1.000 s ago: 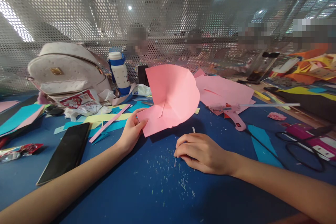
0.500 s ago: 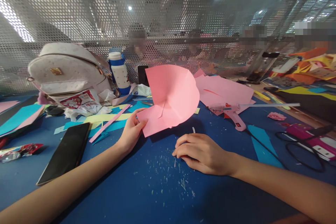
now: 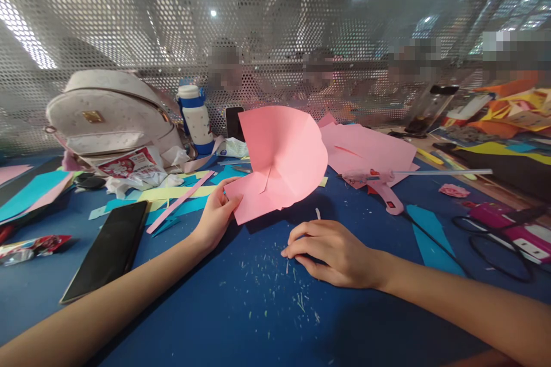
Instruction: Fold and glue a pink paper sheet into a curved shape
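Observation:
Pinched at its lower left corner, a curved sheet of pink paper (image 3: 293, 155) stands up from the table with a slit and creases near its middle. My left hand (image 3: 218, 212) is closed on that corner, thumb on top. Lower and to the right, my right hand (image 3: 333, 249) rests on the blue table (image 3: 206, 321) with loosely bent fingers, a gap showing between thumb and forefinger. Its fingertips touch the tabletop beside small paper scraps (image 3: 301, 301). Nothing shows in that hand. Behind it lies a pink glue gun (image 3: 379, 183) with a clear glue stick.
More pink paper (image 3: 370, 146) lies behind the glue gun. A black phone (image 3: 107, 249), coloured paper strips (image 3: 181, 200), a white backpack (image 3: 112, 114) and a bottle (image 3: 196, 120) are on the left. A magenta power strip (image 3: 508, 229) with a cable sits right. A perforated metal screen (image 3: 275, 23) stands behind.
The right hand's fingertips have shifted very slightly on the table. The left hand and the pink paper have stayed in place.

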{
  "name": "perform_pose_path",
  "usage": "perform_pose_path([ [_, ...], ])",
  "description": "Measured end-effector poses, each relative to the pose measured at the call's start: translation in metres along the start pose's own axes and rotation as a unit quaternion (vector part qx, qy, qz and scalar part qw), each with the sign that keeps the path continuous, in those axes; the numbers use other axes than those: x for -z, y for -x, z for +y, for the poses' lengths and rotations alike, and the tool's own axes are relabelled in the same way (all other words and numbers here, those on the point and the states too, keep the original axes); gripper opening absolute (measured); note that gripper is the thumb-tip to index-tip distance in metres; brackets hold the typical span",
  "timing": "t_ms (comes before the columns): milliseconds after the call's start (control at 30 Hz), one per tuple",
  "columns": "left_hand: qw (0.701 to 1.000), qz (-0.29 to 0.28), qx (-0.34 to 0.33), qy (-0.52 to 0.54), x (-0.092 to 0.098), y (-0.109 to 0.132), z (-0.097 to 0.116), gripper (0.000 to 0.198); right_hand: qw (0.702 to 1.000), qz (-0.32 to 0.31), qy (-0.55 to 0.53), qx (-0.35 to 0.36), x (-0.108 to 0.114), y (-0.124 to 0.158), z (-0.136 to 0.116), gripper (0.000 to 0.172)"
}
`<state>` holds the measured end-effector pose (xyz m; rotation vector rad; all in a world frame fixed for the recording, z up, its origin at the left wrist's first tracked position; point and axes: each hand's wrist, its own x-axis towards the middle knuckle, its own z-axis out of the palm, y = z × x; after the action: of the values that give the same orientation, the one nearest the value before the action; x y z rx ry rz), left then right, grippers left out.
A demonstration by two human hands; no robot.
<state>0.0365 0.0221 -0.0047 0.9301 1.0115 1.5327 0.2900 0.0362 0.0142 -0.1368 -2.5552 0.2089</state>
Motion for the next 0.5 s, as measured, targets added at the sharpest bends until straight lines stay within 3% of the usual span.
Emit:
perform_pose_path([
  [500, 1.000, 0.001, -0.002, -0.002, -0.0009, 0.0001, 0.0007, 0.049, 0.996, -0.026, -0.082, -0.010, 0.0033, 0.0040, -0.0073, 0.021],
])
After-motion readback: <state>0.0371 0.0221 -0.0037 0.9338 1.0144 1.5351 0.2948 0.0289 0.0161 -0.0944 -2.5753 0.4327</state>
